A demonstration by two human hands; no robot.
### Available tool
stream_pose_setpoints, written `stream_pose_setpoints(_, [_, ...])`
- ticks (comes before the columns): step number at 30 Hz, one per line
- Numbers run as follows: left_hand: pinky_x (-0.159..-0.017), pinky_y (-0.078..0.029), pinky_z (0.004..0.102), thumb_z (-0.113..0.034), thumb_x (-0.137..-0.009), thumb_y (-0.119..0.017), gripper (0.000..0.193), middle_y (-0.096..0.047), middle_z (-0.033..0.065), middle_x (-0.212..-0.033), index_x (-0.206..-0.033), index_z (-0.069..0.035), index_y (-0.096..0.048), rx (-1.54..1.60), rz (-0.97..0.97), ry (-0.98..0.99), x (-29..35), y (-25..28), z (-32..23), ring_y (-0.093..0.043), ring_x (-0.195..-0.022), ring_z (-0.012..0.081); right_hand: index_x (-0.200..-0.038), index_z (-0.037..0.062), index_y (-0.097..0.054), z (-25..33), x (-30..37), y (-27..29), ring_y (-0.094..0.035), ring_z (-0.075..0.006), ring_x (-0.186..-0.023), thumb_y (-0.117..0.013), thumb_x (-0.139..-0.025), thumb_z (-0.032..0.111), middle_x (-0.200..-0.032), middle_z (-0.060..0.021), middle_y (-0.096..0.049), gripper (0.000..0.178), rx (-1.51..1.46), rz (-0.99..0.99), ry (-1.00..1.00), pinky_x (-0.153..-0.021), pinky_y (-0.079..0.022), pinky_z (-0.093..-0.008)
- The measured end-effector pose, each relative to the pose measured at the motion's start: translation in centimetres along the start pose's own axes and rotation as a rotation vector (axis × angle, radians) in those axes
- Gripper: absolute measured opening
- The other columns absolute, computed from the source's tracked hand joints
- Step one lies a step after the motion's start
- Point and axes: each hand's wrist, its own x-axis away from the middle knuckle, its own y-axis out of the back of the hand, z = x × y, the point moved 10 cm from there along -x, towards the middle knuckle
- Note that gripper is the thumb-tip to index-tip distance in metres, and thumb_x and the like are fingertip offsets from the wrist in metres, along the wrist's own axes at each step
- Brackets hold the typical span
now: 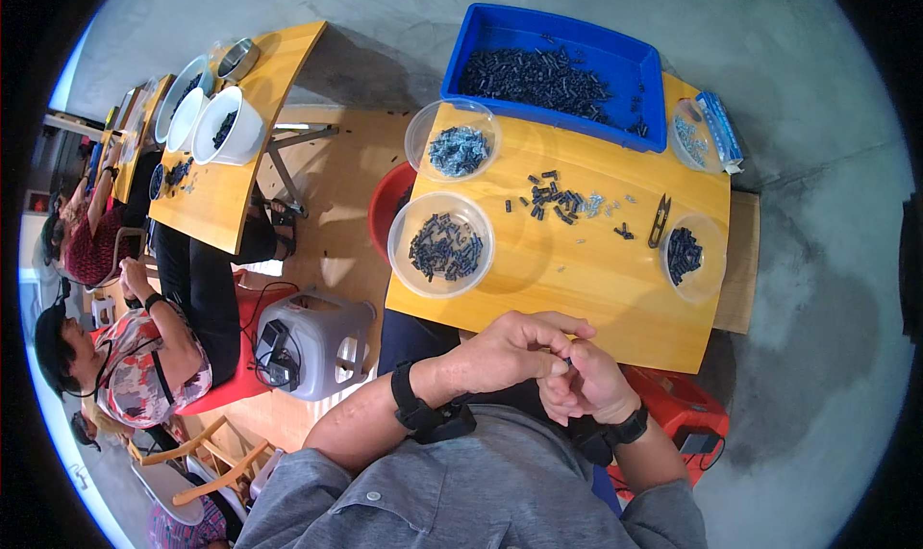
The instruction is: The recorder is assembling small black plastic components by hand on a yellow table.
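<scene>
Grey shirt point(413, 496) lies lowest; at lower centre the left hand point(519, 350) pinches a small dark part point(568, 361), the right hand point(593, 384) curling beside it, grip unclear. Centre tub point(444, 203) contents may be done; the upper tray point(630, 76) seems left.

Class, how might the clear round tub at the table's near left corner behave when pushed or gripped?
The clear round tub would probably slide rather than tip, being broad with its contents lying low. It looks thin-walled and might flex when gripped. The black pieces inside would likely shift, as they lie loose.
</scene>
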Motion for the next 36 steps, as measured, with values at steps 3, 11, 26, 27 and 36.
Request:
stream_pose_setpoints(3, [-0.093,-0.042,0.0293,0.004,-0.083,-0.057,0.019,-0.048,0.0122,-0.131,-0.1,0.002,-0.065,0.051,-0.015,0.068,0.0,0.2,0.5,-0.052,-0.111,0.0175,-0.066,0.0069,-0.044,-0.1,-0.2,0.5,-0.038,-0.0136,-0.034,-0.046,-0.088,0.056,-0.048,-0.0011,-0.039,0.054,-0.03,-0.083,0.021,-0.039,-0.043,-0.0315])
stream_pose_setpoints(11, [-0.091,-0.044,0.0284,0.004,-0.083,-0.056,0.017,-0.055,0.0123,-0.124,-0.098,0.002,-0.065,0.068,-0.08,0.135,-0.3,1.2,1.2,-0.056,-0.105,0.0154,-0.068,0.0128,-0.036,-0.7,-1.3,0.2,-0.03,-0.0106,-0.035,-0.037,-0.095,0.043,-0.048,0.0031,-0.025,0.041,-0.331,-0.146,0.083,-0.041,-0.042,-0.033])
stream_pose_setpoints(26, [-0.06,-0.056,0.0317,-0.005,-0.091,-0.054,0.028,-0.062,0.0105,-0.084,-0.117,0.003,-0.053,0.179,-0.158,0.067,-1.6,0.2,2.5,-0.064,-0.068,0.0173,-0.085,0.0069,-0.051,1.3,1.0,4.2,-0.047,-0.0134,-0.045,-0.041,-0.096,0.04,-0.06,-0.0023,-0.048,0.037,0.007,-0.375,0.164,-0.045,-0.049,-0.0307])
stream_pose_setpoints(27, [-0.06,-0.056,0.0317,-0.005,-0.091,-0.054,0.028,-0.062,0.0105,-0.084,-0.117,0.003,-0.053,0.181,-0.157,0.07,-1.6,0.2,2.1,-0.064,-0.068,0.0173,-0.089,0.0069,-0.051,1.3,1.0,3.9,-0.047,-0.0143,-0.045,-0.039,-0.096,0.043,-0.061,-0.003,-0.049,0.039,-0.053,-0.347,0.188,-0.046,-0.049,-0.0315])
stream_pose_setpoints(36, [-0.07,-0.053,0.0272,-0.001,-0.088,-0.058,0.014,-0.064,0.0084,-0.101,-0.1,0.003,-0.062,0.306,-0.254,0.148,-0.6,1.3,2.8,-0.061,-0.079,0.0128,-0.097,0.0066,-0.05,1.6,0.4,2.6,-0.051,-0.018,-0.045,-0.032,-0.096,0.051,-0.06,-0.006,-0.052,0.048,-0.256,-0.332,0.218,-0.046,-0.05,-0.0349])
